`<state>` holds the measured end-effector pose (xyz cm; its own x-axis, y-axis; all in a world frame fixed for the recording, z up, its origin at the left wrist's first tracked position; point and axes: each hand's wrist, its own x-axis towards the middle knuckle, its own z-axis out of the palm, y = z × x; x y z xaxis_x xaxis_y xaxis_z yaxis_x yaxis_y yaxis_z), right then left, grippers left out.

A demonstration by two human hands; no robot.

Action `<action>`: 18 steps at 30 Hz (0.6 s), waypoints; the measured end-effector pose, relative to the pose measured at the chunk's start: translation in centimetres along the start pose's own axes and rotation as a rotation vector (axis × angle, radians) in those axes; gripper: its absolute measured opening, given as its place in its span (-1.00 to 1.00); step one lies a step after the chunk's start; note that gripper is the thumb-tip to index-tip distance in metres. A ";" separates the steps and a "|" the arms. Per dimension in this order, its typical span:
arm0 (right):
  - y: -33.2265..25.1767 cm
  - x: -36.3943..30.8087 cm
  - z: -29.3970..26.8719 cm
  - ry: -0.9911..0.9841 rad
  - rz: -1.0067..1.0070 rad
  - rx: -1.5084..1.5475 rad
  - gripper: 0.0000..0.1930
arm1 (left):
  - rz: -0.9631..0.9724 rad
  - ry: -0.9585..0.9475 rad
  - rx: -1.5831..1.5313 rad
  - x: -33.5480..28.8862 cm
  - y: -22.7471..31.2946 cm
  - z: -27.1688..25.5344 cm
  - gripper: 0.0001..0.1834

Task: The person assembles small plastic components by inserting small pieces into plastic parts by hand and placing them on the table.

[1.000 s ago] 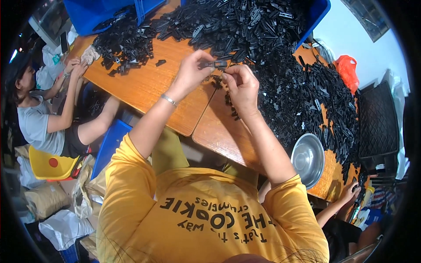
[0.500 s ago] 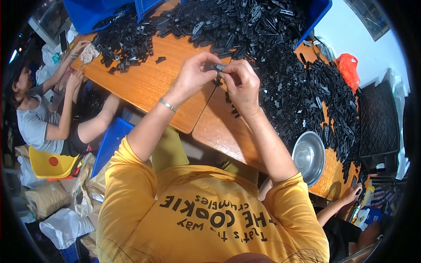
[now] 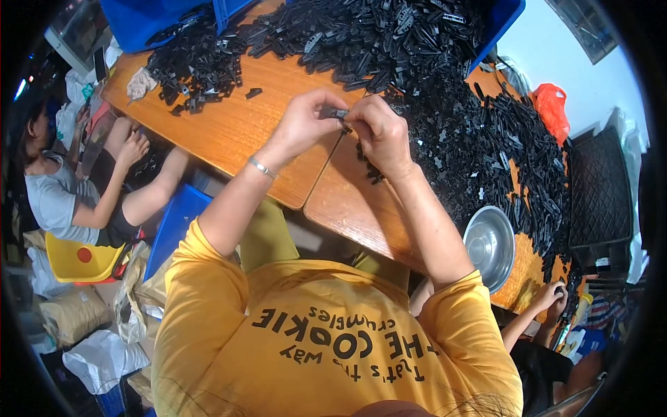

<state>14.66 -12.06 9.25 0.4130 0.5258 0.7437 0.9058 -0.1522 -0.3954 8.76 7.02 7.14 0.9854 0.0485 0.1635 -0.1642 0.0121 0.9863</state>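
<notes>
Above the wooden table (image 3: 361,215), my two hands meet fingertip to fingertip. My left hand (image 3: 299,126) pinches a small dark plastic part (image 3: 338,113) between thumb and fingers. At the right end of that part, my right hand (image 3: 383,135) is closed, thumb and fingers pressed together. Whether its fingertips grip the same part or a separate little piece is hidden. Just beyond my hands spreads a heap of small black parts (image 3: 445,132), and a few of them lie close under my right hand.
Long black parts (image 3: 375,42) pile up at the back between blue bins (image 3: 500,28). A smaller black heap (image 3: 201,76) and a crumpled cloth (image 3: 141,85) lie left. A metal bowl (image 3: 490,250) stands right. One person sits left; another's hands (image 3: 552,297) work at the lower right.
My hands have shifted slightly, the right one turning with its knuckles higher, and the part stays between them. At left, the other person's hands have dropped from the table edge toward the lap.
</notes>
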 end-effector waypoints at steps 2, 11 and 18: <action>0.0 -0.2 0.0 -0.025 0.015 0.000 -0.83 | -0.025 -0.004 0.027 -0.1 -0.2 -0.2 -0.66; 0.7 -1.3 0.3 -0.052 0.075 0.070 -0.82 | -0.066 -0.041 0.007 -1.0 -0.6 -0.3 -0.70; 0.9 -1.6 1.5 -0.210 0.504 0.218 -0.75 | -0.071 -0.002 -0.117 -3.0 -1.2 -0.2 -0.77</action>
<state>14.63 -11.74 6.89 0.7399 0.5909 0.3215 0.5530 -0.2620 -0.7909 6.01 7.09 5.46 0.9947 0.0410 0.0939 -0.0985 0.1320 0.9863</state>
